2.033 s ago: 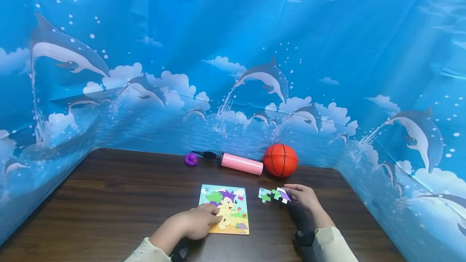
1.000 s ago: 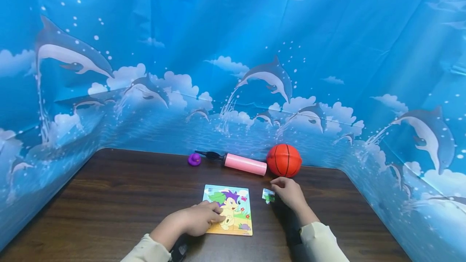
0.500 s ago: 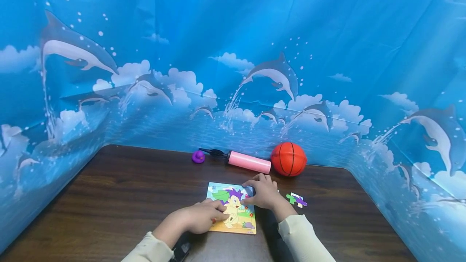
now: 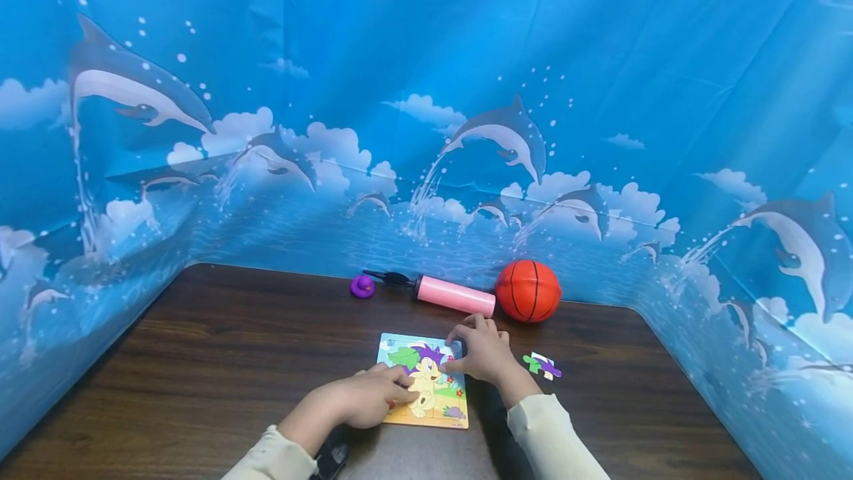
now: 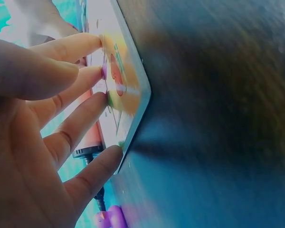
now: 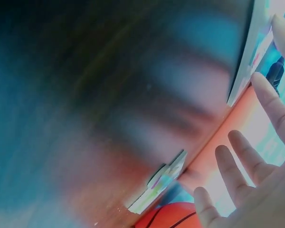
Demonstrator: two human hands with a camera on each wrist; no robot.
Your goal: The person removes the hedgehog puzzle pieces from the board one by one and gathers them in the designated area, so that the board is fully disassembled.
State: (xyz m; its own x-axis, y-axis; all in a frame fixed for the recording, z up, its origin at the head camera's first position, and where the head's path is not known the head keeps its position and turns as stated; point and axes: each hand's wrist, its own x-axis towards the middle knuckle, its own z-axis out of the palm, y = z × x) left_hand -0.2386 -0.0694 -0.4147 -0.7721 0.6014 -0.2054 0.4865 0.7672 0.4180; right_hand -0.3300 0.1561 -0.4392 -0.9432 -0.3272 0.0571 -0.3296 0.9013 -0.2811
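Pale blue and yellow, the hedgehog puzzle (image 4: 433,395) lies flat on the dark wooden table (image 4: 233,361) beneath both hands: the left hand (image 4: 363,398), fingers spread, rests its fingertips on the puzzle's near left part, while the right hand (image 4: 485,354), fingers apart, touches the far right corner with thumb and forefinger. Just right of the right hand lie joined loose pieces (image 4: 543,366); beyond it are a pink-barrelled pump (image 4: 456,296) and a red ball (image 4: 529,291), and beyond the left hand, a purple duck (image 4: 362,287).
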